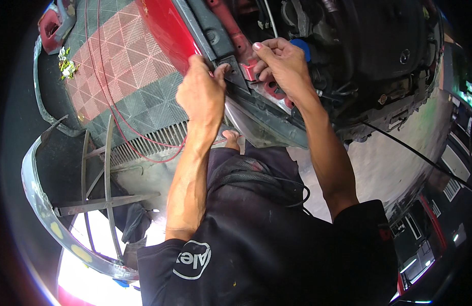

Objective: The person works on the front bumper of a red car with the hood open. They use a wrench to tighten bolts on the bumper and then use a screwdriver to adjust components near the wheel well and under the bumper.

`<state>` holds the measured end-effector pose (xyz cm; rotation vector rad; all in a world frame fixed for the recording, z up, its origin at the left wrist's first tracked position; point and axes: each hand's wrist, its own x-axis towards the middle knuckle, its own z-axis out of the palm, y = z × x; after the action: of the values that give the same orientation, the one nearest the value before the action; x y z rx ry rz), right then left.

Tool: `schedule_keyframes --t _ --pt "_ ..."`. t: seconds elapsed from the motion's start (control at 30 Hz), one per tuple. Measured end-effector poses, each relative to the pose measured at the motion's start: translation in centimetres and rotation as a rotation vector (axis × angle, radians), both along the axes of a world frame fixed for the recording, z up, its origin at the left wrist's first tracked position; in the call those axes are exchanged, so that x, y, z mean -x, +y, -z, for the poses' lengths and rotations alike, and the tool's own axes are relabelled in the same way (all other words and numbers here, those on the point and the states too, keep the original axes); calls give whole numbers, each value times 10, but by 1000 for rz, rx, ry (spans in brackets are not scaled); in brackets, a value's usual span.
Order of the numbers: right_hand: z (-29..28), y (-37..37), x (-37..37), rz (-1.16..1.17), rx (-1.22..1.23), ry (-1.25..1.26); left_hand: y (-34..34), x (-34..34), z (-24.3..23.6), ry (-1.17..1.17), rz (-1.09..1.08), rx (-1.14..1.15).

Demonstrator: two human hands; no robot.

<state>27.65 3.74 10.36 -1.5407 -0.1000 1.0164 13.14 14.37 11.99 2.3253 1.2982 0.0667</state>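
My left hand (201, 94) is closed at the front corner of a red car fender (167, 30), its thumb beside the dark trim strip (208, 33). Whatever its fingers pinch is hidden from me. Over the engine bay, my right hand (286, 64) is curled with thumb and fingers drawn together, and anything in them is too small to make out. A thin pale metal rod (271, 18) runs down to just behind its knuckles; I cannot tell if they touch. Between the hands lies a red body bracket (248, 70). A blue cap (300, 49) shows beyond the right hand.
The dark engine bay (368, 41) fills the upper right. A grey bumper cover (37, 186) rests on a metal stand (109, 188) at left. Red hose (116, 115) trails over floor tiles (123, 56) beside a drain grate (151, 137). A black rod (414, 153) slants at right.
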Motion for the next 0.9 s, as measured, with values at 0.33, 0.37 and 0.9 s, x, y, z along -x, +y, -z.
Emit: schedule_keyframes --t 0.33,0.37,0.9 --pt "-18 -20 1 -46 85 -138 37 -14 -3 148 -203 322" --pt "-16 -17 3 -10 61 -137 33 -15 -6 128 -233 336" --pt "-25 -55 176 -859 -40 -580 -111 178 39 -1214 -966 1578"
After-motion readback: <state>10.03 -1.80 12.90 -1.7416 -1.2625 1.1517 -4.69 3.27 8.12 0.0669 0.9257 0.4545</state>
